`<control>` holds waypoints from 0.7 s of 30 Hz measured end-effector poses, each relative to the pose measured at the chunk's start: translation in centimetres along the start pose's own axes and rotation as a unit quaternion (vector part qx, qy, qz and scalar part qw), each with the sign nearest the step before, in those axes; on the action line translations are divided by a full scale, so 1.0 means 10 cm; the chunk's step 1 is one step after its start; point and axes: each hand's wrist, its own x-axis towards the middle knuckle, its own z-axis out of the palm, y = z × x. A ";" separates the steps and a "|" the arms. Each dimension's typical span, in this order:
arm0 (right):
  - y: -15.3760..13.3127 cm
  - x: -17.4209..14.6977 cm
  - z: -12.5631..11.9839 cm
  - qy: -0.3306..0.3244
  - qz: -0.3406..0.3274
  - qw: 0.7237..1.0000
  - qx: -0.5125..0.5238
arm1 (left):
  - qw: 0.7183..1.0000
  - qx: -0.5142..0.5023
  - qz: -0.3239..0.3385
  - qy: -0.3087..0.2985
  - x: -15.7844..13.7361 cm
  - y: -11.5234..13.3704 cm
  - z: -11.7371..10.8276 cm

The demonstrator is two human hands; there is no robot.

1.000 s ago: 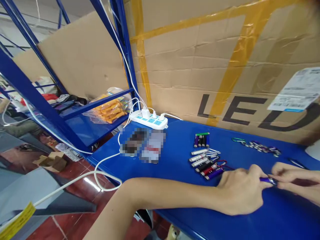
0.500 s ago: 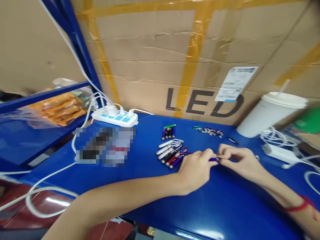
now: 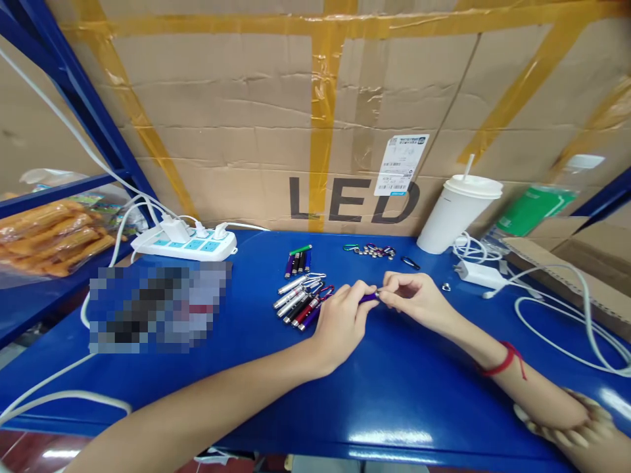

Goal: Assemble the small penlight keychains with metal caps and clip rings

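My left hand [image 3: 340,328] is closed around a small purple metal tube [image 3: 367,297], whose far end pokes out from the fingertips. At that end, the thumb and fingers of my right hand [image 3: 417,301] pinch together on its silver tip; any separate small part there is hidden. Just left of my left hand lies a row of keychain penlights [image 3: 298,307] in silver, black, red and purple, with carabiner clips. Behind them sit several short coloured tubes [image 3: 298,261]. Small metal caps with carabiners [image 3: 377,251] are heaped farther right, beside a dark clip [image 3: 410,263].
A white power strip [image 3: 190,244] stands at the back left, near a blurred-out patch. At the right are a white lidded cup [image 3: 456,213], a white adapter [image 3: 479,273] with coiled cables, and a green-labelled bottle [image 3: 537,209]. A large cardboard box [image 3: 236,144] walls off the back.
The view has swung to the right, bringing the bottle and an open carton into sight. Both hands stay together at the purple tube, with little visible change in grip.
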 end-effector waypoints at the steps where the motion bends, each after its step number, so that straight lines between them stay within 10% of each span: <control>1: 0.00 0.00 0.00 -0.004 0.008 1.000 0.009 | 1.000 -0.004 0.000 -0.001 0.00 0.00 0.00; 21: -0.02 -0.01 -0.03 0.049 0.002 0.996 -0.078 | 0.999 0.004 -0.039 -0.037 0.06 0.10 -0.04</control>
